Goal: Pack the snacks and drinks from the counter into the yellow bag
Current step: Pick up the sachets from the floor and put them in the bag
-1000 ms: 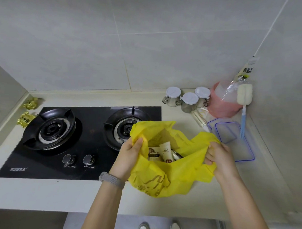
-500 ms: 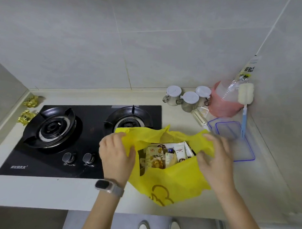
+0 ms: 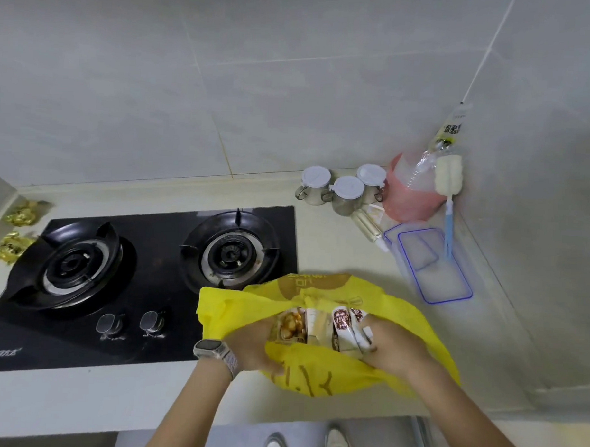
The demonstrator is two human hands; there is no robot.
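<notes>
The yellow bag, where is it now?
In the head view the yellow bag lies on the counter at lower right, just right of the stove, between the left hand and right hand.

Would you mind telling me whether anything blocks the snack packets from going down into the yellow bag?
Nothing visible does: the snack packets already sit in the yellow bag, whose mouth lies open.

A pale counter point(image 3: 80, 396) runs along the tiled wall. Set into it is a black two-burner gas hob point(image 3: 141, 281). The yellow bag point(image 3: 332, 368) lies at the front right. Three lidded jars point(image 3: 345, 188), a pink container point(image 3: 408, 200) and a blue-rimmed lid point(image 3: 436, 268) sit at back right; gold-wrapped pieces point(image 3: 17, 227) lie far left.
</notes>
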